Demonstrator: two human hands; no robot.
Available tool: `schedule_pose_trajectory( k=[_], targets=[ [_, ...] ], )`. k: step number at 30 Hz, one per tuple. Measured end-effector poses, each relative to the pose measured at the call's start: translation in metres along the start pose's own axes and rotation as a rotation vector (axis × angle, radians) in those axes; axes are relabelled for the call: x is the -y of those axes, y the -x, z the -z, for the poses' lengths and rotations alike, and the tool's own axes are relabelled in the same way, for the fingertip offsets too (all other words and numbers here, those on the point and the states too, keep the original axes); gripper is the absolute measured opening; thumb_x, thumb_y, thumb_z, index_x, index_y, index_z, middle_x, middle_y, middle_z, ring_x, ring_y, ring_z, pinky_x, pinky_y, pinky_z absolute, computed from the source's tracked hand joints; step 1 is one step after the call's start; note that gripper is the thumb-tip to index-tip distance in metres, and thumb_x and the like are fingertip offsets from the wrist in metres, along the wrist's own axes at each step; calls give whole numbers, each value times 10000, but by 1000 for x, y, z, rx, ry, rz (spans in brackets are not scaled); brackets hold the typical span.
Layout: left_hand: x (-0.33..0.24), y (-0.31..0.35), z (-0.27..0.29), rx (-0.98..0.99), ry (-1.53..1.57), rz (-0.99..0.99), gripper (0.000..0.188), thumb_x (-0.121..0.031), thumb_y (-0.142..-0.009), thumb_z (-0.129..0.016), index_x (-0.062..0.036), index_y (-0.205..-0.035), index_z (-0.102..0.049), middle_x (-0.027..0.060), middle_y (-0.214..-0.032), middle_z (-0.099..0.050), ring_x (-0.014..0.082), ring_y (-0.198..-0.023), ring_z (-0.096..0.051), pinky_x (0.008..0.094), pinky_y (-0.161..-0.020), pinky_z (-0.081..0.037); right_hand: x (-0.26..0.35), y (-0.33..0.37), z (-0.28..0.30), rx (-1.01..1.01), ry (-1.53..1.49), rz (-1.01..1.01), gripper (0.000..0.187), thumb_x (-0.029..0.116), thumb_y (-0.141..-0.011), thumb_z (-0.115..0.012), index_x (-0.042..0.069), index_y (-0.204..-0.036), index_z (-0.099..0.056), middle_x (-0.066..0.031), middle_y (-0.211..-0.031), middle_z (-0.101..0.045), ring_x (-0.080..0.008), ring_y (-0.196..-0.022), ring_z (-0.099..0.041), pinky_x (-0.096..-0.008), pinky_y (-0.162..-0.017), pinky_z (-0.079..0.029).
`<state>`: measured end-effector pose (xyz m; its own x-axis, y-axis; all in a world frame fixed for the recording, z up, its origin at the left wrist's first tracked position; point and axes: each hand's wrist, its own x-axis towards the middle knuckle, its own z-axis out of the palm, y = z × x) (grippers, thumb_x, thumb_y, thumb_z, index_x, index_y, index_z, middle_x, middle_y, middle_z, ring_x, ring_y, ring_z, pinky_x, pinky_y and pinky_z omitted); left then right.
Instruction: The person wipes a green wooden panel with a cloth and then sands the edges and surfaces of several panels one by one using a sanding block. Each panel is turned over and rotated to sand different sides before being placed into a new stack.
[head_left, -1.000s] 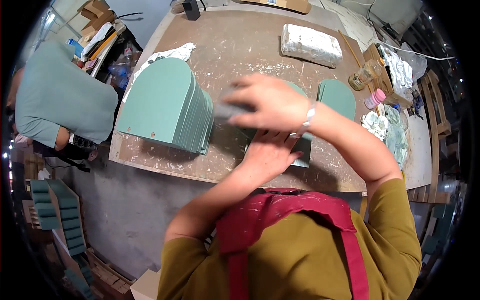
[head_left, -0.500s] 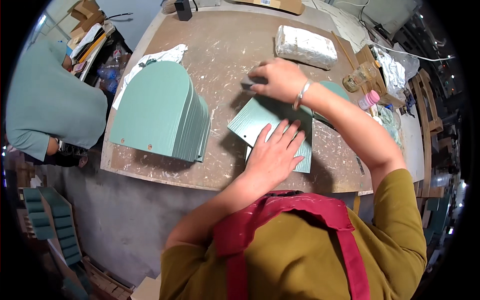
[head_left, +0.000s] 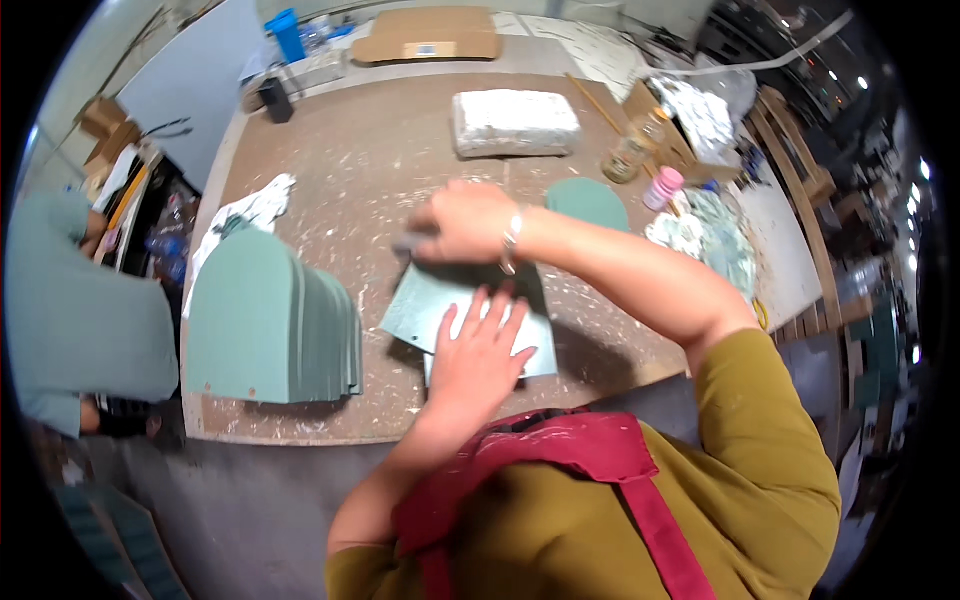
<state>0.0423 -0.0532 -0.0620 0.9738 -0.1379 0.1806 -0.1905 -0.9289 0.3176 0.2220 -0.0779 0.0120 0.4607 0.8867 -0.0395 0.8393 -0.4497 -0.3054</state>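
The far cardboard (head_left: 440, 22) bears a pale label (head_left: 430, 50). The left hand (head_left: 475, 362) lies spread on a shiny green board (head_left: 428, 292); the right hand (head_left: 466, 222) pinches a blurred grey block (head_left: 408, 243).

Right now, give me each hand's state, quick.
Left hand: open, lying flat on a pale green, thin flat panel.
Right hand: closed around a small grey block, blurred.

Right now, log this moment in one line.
left hand: spread on green panel | right hand: holding blurred grey block near panel's edge | panel stack: further left
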Motion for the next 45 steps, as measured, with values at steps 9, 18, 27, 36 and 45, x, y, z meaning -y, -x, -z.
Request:
schedule_pose_trajectory(
  k=[9, 18, 27, 36, 45],
  targets=[
    [50, -1, 37, -211, 29, 196, 531, -313, -915, -625, -92, -1384, -512, 158, -1463, -440, 395, -1341, -406, 496, -1090, -333, -95, 99, -35, -413, -1502, -545, 465, 425, -930, -625, 70, -1229, -602, -86, -1116, -660, -190, -952, -635, -308, -833, -505],
    [28, -7, 54, -17, -15, 497, 571, -381, -872, -686, -13, -1286, -546, 187, -1138, -607, 379, -993, -625, 444, -817, -519, -27, 165, -106, -816, -2205, -545, 464, 394, -968, -581, 84, -1310, -537, -57, -1238, -626, -195, -1099, -606, -371, -978, -474],
    [18, -21, 14, 15, 0, -142, 479, -319, -938, -586, -110, -1365, -529, 109, -1456, -450, 315, -1355, -401, 508, -1105, -312, -43, 67, 3, -309, -569, 56, 499, 344, -887, -676, 34, -1274, -614, -174, -1242, -591, -285, -1143, -578, -364, -982, -463],
    [17, -23, 10, 51, 27, -94, 493, -335, -947, -570, -177, -1407, -492, 109, -1526, -375, 337, -1400, -345, 526, -1127, -271, -35, -35, 23, 85, 260, -58, 388, 449, -816, -636, 153, -1037, -754, -173, -903, -719, -351, -881, -690, -441, -822, -543],
    [17, -23, 19, 65, 55, -103, 479, -319, -945, -564, -158, -1393, -506, 112, -1529, -372, 338, -1392, -345, 529, -1108, -277, -55, -27, 24, 157, 140, -177, 453, 484, -803, -620, 112, -1033, -740, -170, -914, -722, -347, -844, -698, -428, -775, -553]
  ],
)
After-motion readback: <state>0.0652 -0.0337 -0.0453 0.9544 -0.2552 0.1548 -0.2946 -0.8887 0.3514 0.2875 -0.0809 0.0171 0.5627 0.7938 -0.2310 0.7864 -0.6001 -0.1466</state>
